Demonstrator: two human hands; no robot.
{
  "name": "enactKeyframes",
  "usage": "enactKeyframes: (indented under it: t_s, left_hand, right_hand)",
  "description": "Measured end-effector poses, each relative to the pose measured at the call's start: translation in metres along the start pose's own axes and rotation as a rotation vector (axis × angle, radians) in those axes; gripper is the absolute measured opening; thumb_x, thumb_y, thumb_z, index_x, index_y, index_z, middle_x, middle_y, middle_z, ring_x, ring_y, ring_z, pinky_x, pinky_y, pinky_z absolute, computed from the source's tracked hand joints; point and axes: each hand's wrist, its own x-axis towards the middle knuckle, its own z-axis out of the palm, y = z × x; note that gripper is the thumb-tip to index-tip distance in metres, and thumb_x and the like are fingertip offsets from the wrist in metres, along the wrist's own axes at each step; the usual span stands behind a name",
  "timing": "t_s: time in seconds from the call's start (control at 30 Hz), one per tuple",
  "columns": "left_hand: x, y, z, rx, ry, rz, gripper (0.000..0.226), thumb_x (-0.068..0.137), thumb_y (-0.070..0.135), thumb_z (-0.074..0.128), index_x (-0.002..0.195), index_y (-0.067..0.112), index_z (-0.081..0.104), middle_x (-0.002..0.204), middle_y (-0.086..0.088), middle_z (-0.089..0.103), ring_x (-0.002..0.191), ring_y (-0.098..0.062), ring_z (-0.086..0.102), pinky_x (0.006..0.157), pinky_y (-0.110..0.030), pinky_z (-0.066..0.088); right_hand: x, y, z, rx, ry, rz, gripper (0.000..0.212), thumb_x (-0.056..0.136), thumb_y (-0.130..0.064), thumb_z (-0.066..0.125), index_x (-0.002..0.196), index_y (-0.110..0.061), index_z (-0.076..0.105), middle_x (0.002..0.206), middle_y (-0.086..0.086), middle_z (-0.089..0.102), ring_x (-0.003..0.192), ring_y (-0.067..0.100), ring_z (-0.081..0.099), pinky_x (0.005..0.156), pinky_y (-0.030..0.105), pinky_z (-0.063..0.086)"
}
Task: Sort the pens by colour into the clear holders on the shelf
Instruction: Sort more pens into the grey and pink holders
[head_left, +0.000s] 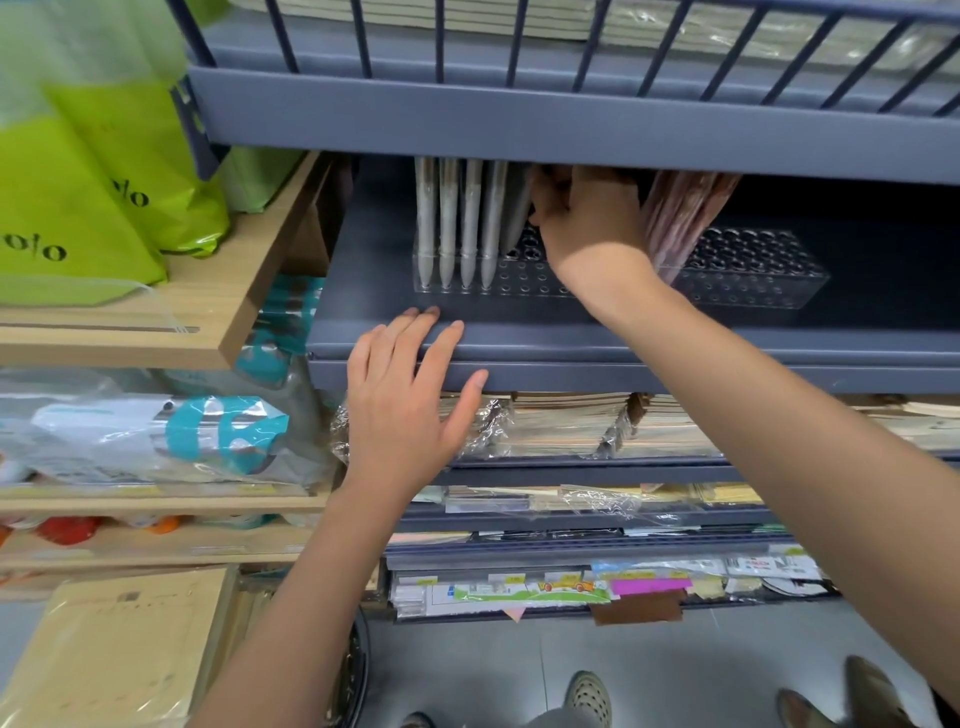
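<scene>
While the left hand (405, 405) is lying open with straight fingers on the front edge of the grey shelf (675, 343), near its left corner, the right hand (587, 223) is reaching in deep under the upper shelf (519, 119). Its fingers are curling round the top of a tilted pen (515, 213), a grey one that is leaning to the right with its tip down among the holes of the left holder (524, 283). Four grey pens (460, 223) are standing upright in a row at that holder's left end, just beside the tilted one. Behind the right wrist, the right holder (753, 275) is sitting toward the middle of the shelf, and a bunch of pink pens (680, 218) is leaning at its left end. Green bags (93, 197) are resting on a wooden shelf (228, 312) off to the left.
</scene>
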Motion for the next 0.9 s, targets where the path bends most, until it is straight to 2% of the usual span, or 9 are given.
enactKeyframes:
  t_s: [0.13,0.27,0.57,0.9]
  left_hand:
    - [-0.0009,-0.0010,-0.0004,0.001,0.000,0.002,0.042,0.098,0.041,0.056,0.125,0.010,0.065,0.131,-0.013,0.062,0.125,-0.032,0.055,0.108,-0.043,0.032]
    - [-0.0002,-0.0006,-0.0010,-0.008,-0.002,0.002,0.042,0.099,0.041,0.055,0.125,0.010,0.065,0.131,-0.013,0.062,0.125,-0.031,0.055,0.108,-0.043,0.032]
    - [-0.0009,-0.0013,-0.0019,-0.014,-0.012,0.008,0.043,0.099,0.041,0.054,0.126,0.010,0.064,0.132,-0.013,0.061,0.125,-0.031,0.054,0.109,-0.041,0.030]
    - [-0.0009,-0.0011,-0.0046,-0.029,-0.066,-0.005,0.044,0.100,0.043,0.052,0.128,0.012,0.062,0.134,-0.012,0.060,0.127,-0.030,0.052,0.111,-0.041,0.028]
  right_hand:
    - [0.0011,-0.0004,0.0035,-0.091,-0.009,-0.015,0.034,0.099,-0.036,0.047,0.110,-0.008,0.063,0.112,0.014,0.068,0.104,0.035,0.061,0.084,0.032,0.044]
    - [0.0031,0.0024,0.0048,-0.028,-0.029,0.045,0.032,0.096,-0.037,0.053,0.104,-0.008,0.065,0.102,0.009,0.072,0.100,0.031,0.066,0.090,0.035,0.050]
    - [0.0011,0.0050,0.0062,-0.036,-0.051,0.000,0.035,0.095,-0.039,0.056,0.112,-0.008,0.060,0.101,0.005,0.073,0.099,0.035,0.066,0.090,0.041,0.049]
    - [0.0003,0.0070,0.0064,-0.026,-0.062,-0.015,0.029,0.093,-0.034,0.058,0.111,-0.012,0.062,0.099,0.004,0.074,0.099,0.031,0.066,0.089,0.039,0.051]
